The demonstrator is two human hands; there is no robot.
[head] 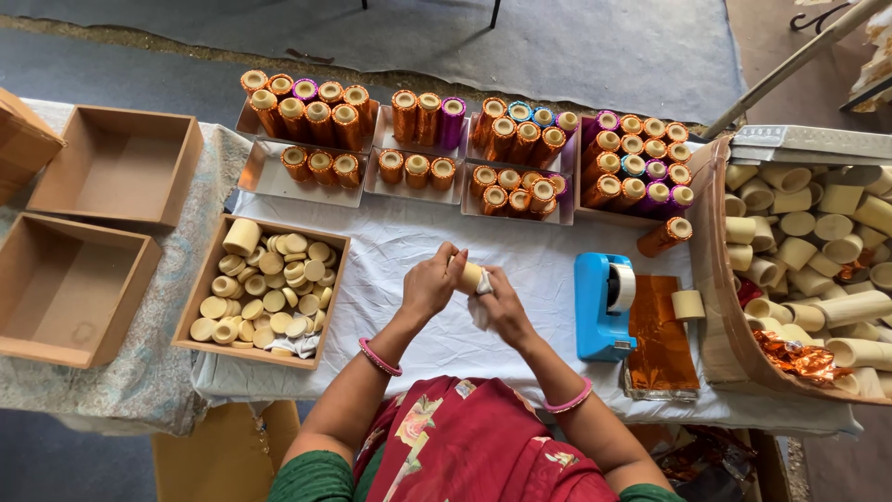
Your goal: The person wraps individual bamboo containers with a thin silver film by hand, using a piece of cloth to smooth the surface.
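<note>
Both hands meet over the middle of the counter (409,237), above a stretch of bare white cloth with free room on every side. The left hand (430,284) and right hand (503,307) together grasp a short cream tube (470,276), with a scrap of white paper (482,299) caught under the right fingers. The tube looks like smooth card, round, with its long axis running left to right and tilted slightly; its right end is hidden in the hand.

To the left, near the counter's front edge, stands a wooden box (210,279) of cream discs, with two empty wooden boxes further out. Along the far edge sit shallow trays (269,175) of tubes wrapped in shiny orange and purple foil, lying on their sides. To the right are a blue tape dispenser (600,307), a sheet of orange foil (661,344), and a curved bin (720,297) piled with bare cream tubes at the right edge.
</note>
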